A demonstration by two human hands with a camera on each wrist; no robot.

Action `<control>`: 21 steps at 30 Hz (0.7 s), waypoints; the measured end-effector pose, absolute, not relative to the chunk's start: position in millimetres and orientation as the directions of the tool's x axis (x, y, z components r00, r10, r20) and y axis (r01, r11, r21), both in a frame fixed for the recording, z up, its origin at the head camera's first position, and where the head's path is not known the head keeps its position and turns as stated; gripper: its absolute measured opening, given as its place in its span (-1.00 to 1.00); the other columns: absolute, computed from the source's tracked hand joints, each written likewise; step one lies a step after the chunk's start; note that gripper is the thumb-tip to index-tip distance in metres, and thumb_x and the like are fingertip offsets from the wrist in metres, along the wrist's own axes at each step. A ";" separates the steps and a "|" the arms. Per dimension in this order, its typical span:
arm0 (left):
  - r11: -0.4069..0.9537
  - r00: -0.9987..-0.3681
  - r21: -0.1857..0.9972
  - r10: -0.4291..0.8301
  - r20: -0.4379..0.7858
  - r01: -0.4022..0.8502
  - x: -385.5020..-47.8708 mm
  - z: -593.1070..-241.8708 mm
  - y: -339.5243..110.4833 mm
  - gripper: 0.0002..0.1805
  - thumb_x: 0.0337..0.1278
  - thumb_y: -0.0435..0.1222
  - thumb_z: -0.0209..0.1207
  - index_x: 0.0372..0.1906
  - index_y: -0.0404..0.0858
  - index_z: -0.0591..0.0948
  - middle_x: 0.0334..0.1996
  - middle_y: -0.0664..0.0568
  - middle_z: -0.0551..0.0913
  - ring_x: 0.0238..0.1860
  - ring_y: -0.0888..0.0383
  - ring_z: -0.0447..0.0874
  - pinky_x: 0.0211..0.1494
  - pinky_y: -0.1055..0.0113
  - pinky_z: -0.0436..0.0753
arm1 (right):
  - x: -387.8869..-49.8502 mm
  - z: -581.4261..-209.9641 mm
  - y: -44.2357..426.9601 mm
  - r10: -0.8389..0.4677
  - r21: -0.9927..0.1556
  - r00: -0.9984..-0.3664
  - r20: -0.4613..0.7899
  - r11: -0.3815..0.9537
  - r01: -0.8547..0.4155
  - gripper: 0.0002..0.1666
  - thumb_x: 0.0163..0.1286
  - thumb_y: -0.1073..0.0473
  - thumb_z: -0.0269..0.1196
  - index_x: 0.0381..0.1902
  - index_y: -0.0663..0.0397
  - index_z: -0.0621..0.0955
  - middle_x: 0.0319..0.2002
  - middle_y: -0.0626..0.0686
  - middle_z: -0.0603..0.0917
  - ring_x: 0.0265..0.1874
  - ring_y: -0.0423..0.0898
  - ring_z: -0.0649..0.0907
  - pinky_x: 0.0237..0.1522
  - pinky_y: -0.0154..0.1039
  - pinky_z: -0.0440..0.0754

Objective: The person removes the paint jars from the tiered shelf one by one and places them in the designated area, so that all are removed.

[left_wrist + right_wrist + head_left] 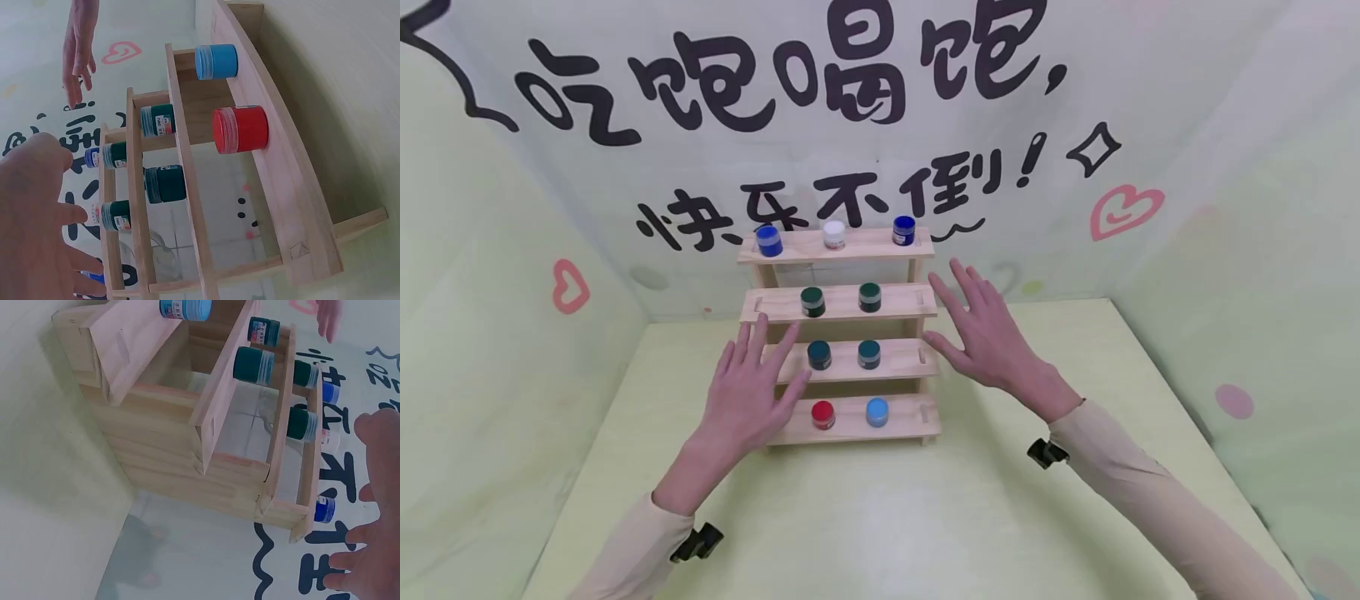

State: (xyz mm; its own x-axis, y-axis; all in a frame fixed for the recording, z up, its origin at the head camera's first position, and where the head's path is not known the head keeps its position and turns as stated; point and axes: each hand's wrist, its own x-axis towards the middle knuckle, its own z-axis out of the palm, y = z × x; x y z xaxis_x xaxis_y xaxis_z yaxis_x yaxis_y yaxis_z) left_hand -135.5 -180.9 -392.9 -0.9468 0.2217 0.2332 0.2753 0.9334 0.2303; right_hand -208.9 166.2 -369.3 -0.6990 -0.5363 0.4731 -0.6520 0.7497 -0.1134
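A wooden four-tier rack stands on the table with small paint jars on every tier. The bottom tier bears a red jar and a light blue jar; teal jars and dark green jars sit above. On top are a blue jar, a white jar and a dark blue jar. My left hand, fingers spread, hovers at the rack's left side. Beyond its right side is my right hand, spread too. Neither holds anything.
Behind the rack hangs a pale cloth wall with large black characters and pink hearts. More cloth closes off both sides. The light table extends in front of the rack, and its right edge meets the side cloth.
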 end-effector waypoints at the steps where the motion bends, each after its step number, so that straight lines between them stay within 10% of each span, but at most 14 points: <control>1: 0.932 -0.950 0.245 0.210 0.232 0.266 -135.2 -394.0 -182.0 -0.24 0.49 0.17 -0.12 0.64 0.01 0.08 0.62 -0.30 -0.09 0.61 -0.35 -0.17 0.57 -0.30 -0.02 | -213.1 -368.2 165.7 -0.533 -0.115 -0.682 0.500 0.740 -0.663 -0.07 0.46 -0.20 0.14 0.60 0.11 0.15 0.56 0.39 0.10 0.51 0.41 0.16 0.43 0.37 0.20; 10: 0.927 -0.962 0.334 0.084 0.258 0.170 -127.2 -411.7 -197.9 -0.32 0.56 0.03 -0.16 0.63 -0.10 0.10 0.58 -0.38 0.03 0.56 -0.44 -0.04 0.48 -0.38 0.12 | -249.7 -357.2 142.4 -0.404 -0.364 -0.724 0.559 0.665 -0.652 -0.15 0.48 -0.05 0.16 0.57 0.20 0.18 0.54 0.36 0.16 0.54 0.28 0.20 0.48 0.27 0.19; 21: 0.891 -0.943 0.429 -0.002 0.332 0.149 -130.9 -438.2 -208.0 -0.34 0.54 -0.02 -0.09 0.58 -0.22 0.20 0.49 -0.44 0.21 0.46 -0.49 0.18 0.32 -0.43 0.33 | -279.3 -343.1 121.2 -0.377 -0.396 -0.723 0.579 0.646 -0.653 -0.16 0.46 0.03 0.22 0.53 0.32 0.22 0.48 0.44 0.24 0.51 0.29 0.24 0.51 0.20 0.18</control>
State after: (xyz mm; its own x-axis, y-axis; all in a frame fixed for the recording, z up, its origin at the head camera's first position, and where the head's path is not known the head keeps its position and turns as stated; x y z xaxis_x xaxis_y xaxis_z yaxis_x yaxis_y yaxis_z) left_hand -130.9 -208.0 -438.2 -0.9433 -0.0024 0.3320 0.1487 0.8910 0.4289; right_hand -279.3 121.2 -343.1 -0.7235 -0.3765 0.5786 -0.6527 0.6461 -0.3957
